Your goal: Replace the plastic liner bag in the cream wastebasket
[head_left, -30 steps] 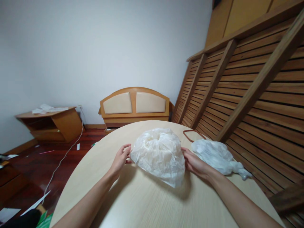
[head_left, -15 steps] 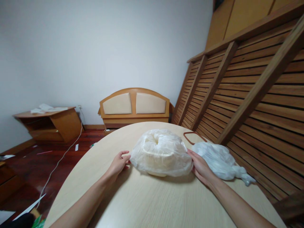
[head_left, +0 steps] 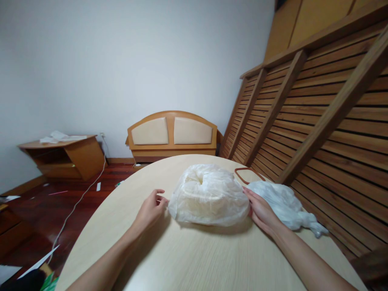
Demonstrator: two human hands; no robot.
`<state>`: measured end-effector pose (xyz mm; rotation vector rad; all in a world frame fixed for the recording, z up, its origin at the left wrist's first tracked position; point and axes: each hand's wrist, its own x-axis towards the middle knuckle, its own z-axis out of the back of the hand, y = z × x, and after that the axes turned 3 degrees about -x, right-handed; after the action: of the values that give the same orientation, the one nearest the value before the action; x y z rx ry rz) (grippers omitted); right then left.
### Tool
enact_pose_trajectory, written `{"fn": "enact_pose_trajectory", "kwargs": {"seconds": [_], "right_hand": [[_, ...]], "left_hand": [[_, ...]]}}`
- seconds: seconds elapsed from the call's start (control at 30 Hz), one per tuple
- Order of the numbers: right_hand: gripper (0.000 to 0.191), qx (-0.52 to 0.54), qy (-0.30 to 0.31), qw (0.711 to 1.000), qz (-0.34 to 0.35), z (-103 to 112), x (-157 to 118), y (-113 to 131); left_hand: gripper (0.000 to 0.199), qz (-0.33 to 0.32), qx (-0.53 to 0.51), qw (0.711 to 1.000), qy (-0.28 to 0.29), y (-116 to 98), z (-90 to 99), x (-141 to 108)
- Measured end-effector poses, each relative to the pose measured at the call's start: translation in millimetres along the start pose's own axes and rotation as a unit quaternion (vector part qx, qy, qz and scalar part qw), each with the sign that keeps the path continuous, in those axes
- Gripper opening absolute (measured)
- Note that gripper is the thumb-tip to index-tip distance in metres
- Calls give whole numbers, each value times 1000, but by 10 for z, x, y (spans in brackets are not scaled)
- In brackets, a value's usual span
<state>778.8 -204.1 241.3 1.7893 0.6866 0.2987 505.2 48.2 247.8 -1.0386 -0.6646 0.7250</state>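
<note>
A translucent white plastic bag (head_left: 209, 196) sits on the round pale table (head_left: 194, 258), wrapped around a cream-coloured object whose rim shows through; a gathered opening lies on top. At the bag's left edge, my left hand (head_left: 154, 206) pinches its plastic between thumb and fingertips. My right hand (head_left: 260, 208) is at the opposite edge, fingers closed on the plastic there. Part of the right fingers is hidden by the bag.
Another whitish plastic bag (head_left: 280, 202) lies right of my right hand, with a brown rounded frame (head_left: 248, 176) behind it. Slatted wooden panels (head_left: 333, 133) lean along the right. A headboard (head_left: 172, 131) stands beyond the table, and a low cabinet (head_left: 72, 155) is at the left.
The bag has shifted slightly right, and its lower front edge now covers the pale base that showed beneath it. My right hand has moved slightly right with it.
</note>
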Motion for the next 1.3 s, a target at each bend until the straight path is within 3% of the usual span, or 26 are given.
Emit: {"fn": "enact_pose_trajectory", "kwargs": {"seconds": [0.1, 0.2, 0.4, 0.57, 0.67, 0.73, 0.8, 0.87, 1.0, 1.13, 1.23, 1.3], "right_hand": [[19, -26, -9, 1000, 7, 25, 25, -2], [24, -56, 11, 998, -5, 42, 28, -33], [29, -87, 3, 996, 15, 4, -34, -36], [33, -33, -6, 998, 52, 2, -49, 62], [34, -55, -24, 996, 68, 54, 9, 65], [35, -128, -55, 986, 87, 77, 53, 30], [37, -228, -104, 957, 144, 70, 66, -14], [37, -316, -125, 907, 247, 25, 20, -39], [35, -414, -61, 788, 452, -136, -237, -13], [43, -461, 17, 692, 554, -292, -496, 14], [47, -488, 20, 660, 571, -356, -553, -11], [30, -499, 6, 664, 557, -359, -517, -33]], "left_hand": [[31, -106, 98, 988, -58, -151, -11, -115], [31, -165, 110, 979, -42, -285, -84, -285], [22, -175, 73, 982, -18, -325, -242, -439], [19, -187, 100, 977, -7, -286, -210, -383], [15, -223, 147, 964, 10, -301, -172, -388], [10, -273, 177, 945, 21, -329, -164, -421], [8, -330, 198, 923, 26, -363, -173, -469], [9, -383, 204, 901, 30, -395, -193, -519], [10, -461, 210, 861, 45, -444, -238, -590], [13, -499, 220, 838, 38, -468, -272, -622], [13, -521, 227, 822, 30, -465, -306, -646], [13, -538, 229, 811, 33, -459, -333, -669]]}}
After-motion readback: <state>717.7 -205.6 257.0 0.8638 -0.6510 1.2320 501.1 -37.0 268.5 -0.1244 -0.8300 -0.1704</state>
